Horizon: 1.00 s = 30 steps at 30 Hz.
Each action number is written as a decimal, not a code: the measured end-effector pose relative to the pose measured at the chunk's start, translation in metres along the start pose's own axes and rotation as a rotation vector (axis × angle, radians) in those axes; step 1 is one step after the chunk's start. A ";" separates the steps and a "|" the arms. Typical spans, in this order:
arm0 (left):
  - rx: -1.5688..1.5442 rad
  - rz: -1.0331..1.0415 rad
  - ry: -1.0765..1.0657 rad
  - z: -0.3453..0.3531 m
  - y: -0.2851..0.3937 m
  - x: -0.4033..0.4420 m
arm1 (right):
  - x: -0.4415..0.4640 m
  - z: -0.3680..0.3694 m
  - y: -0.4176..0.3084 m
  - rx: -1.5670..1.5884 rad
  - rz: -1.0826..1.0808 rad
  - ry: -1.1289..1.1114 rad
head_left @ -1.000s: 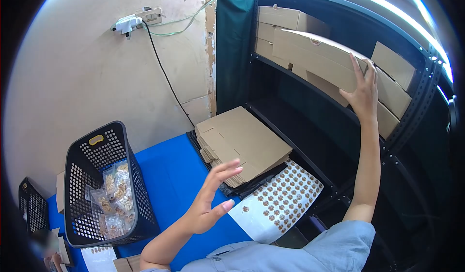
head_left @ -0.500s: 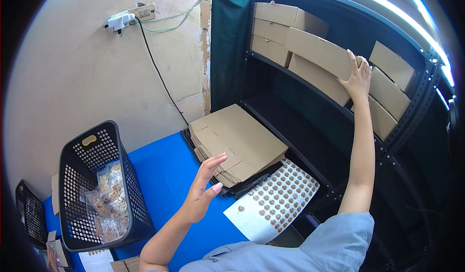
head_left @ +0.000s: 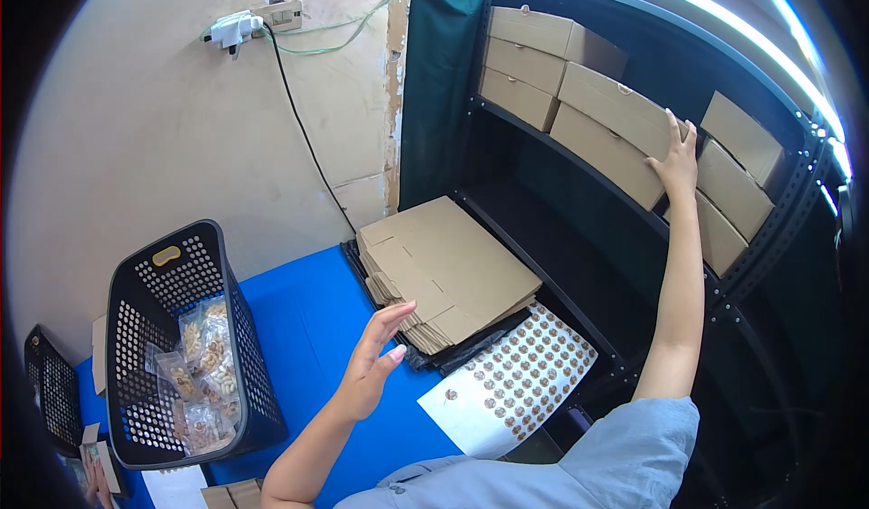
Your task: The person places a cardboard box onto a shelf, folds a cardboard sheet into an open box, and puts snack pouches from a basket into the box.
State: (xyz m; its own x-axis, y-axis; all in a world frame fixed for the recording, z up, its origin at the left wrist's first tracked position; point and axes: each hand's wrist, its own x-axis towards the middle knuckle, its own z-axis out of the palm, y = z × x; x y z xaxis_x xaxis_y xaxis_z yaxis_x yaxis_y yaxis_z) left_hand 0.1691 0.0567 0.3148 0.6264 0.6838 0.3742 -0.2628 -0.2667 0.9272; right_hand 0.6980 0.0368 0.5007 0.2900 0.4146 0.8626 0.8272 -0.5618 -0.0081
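The right hand (head_left: 677,168) hid the right end of the middle stack's top box (head_left: 611,101). The stickers (head_left: 523,380) (rows on a sheet (head_left: 475,426)) were too small to make out. The bottom edge cut off a co-worker's hand (head_left: 94,483) and some cardboard (head_left: 233,495).

On my feed, a blue table (head_left: 303,314) bears black plastic (head_left: 472,353) under a stack of flat cardboard (head_left: 453,269). I see a large black basket (head_left: 255,364) left of that stack and a sticker sheet (head_left: 516,382) just beside its near side; above and right of the stack, a metal shelf (head_left: 514,120) carries piled boxes (head_left: 602,142).
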 end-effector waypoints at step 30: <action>-0.048 -0.094 -0.006 0.012 -0.037 0.010 | 0.030 -0.049 0.068 -0.376 -0.172 0.525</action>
State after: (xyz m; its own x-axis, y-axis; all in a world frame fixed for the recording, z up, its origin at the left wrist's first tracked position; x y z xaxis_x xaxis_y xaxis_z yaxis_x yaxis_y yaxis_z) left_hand 0.1936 0.0651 0.2842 0.6543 0.7001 0.2859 -0.2378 -0.1684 0.9566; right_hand 0.7390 -0.0238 0.5503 -0.1827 0.1705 0.9683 0.5888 -0.7698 0.2467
